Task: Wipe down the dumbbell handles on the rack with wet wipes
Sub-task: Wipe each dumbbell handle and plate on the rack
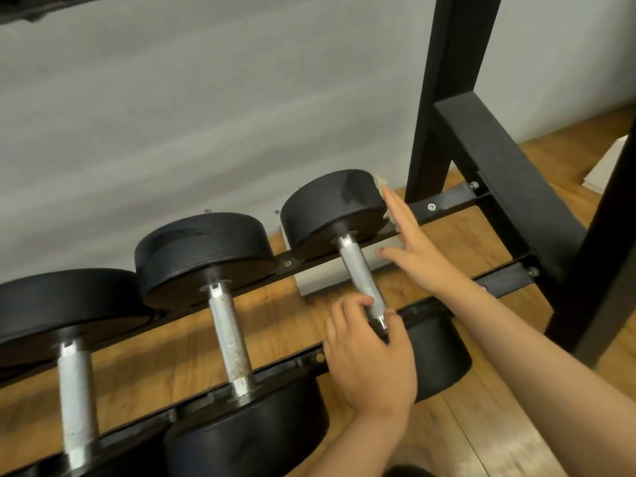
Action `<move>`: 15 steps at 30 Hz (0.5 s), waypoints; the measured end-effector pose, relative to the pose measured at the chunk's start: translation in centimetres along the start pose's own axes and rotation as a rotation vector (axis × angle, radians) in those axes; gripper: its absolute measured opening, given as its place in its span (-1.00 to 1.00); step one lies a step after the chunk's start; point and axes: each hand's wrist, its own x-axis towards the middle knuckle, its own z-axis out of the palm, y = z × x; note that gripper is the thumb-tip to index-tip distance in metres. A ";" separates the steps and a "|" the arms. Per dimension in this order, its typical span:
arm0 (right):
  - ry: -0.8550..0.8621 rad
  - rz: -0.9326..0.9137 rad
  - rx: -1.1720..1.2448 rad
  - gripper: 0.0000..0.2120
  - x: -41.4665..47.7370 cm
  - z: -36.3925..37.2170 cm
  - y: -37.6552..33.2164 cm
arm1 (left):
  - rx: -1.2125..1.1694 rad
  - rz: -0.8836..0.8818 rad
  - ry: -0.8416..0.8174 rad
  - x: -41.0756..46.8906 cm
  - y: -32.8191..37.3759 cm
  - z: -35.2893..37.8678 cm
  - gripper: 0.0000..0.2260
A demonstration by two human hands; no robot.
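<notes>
Wooden floor (481, 235) under a black rack (457, 98), grey wall (172, 115) behind; three dumbbells lie across the rack's two rails. Left hand (371, 356) curls round the near end of the rightmost dumbbell handle (358, 270); right hand (416, 256), beyond it, lies flat with fingers straight, pressing a wet wipe (380, 182) against the side of the far head (330, 208). Wipe mostly hidden behind the fingers, only scraps showing; near head (437, 352) partly covered by the left hand; leftmost dumbbell (74, 383) cut off at the frame edge; pale object (609, 166) to the right of both hands not identifiable.

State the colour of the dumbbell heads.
The dumbbell heads are black; the head view shows it.
</notes>
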 end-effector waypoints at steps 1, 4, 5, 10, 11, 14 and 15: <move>-0.005 -0.005 0.003 -0.17 -0.2 0.0 0.4 | 0.001 0.005 0.002 -0.1 -0.1 0.1 -0.71; -0.008 0.068 0.096 -0.17 1.8 -0.7 0.2 | -0.022 -0.001 -0.015 -0.1 -0.3 -0.1 -0.71; -0.008 0.088 0.122 -0.18 2.6 -0.7 0.2 | -0.036 -0.008 -0.015 -0.1 -0.4 -0.2 -0.74; 0.003 0.128 0.202 -0.24 2.3 -0.1 2.2 | -0.039 -0.006 0.001 -0.2 -0.3 -0.1 -0.72; -0.010 0.152 0.202 -0.28 2.1 0.0 2.6 | -0.040 -0.005 0.001 -0.2 -0.4 -0.1 -0.71; 0.005 0.195 0.213 -0.34 2.4 0.4 3.1 | -0.039 -0.018 -0.009 -0.2 -0.3 -0.1 -0.71; 0.003 0.203 0.203 -0.34 2.4 0.4 3.0 | -0.040 -0.021 -0.009 -0.2 -0.2 -0.1 -0.71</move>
